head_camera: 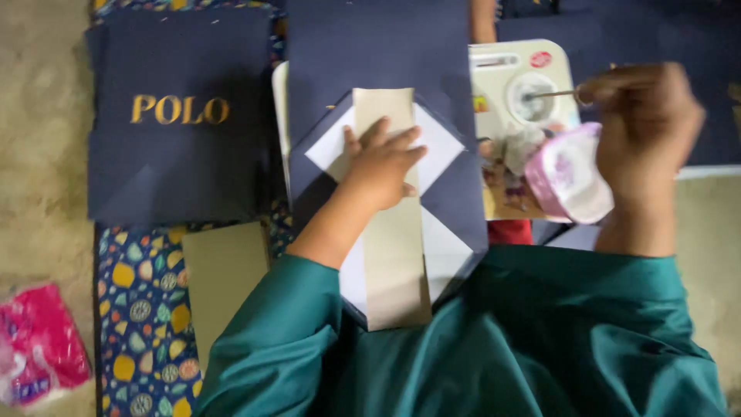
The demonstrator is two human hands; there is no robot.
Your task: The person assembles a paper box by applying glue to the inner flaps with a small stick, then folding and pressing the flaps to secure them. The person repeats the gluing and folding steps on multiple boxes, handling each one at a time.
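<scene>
Patterned cloth covers the floor; at its centre lies a folded navy paper bag [455,208], light, easily creased. Left hand [382,166] presses flat its beige card strip [394,255]. Right hand [644,123] pinches a thin stick [552,94] over a glue pot [532,96].

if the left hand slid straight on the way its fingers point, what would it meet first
Probably the folded navy flap just past the beige card strip that the left hand presses flat; depth is hard to judge.
</scene>
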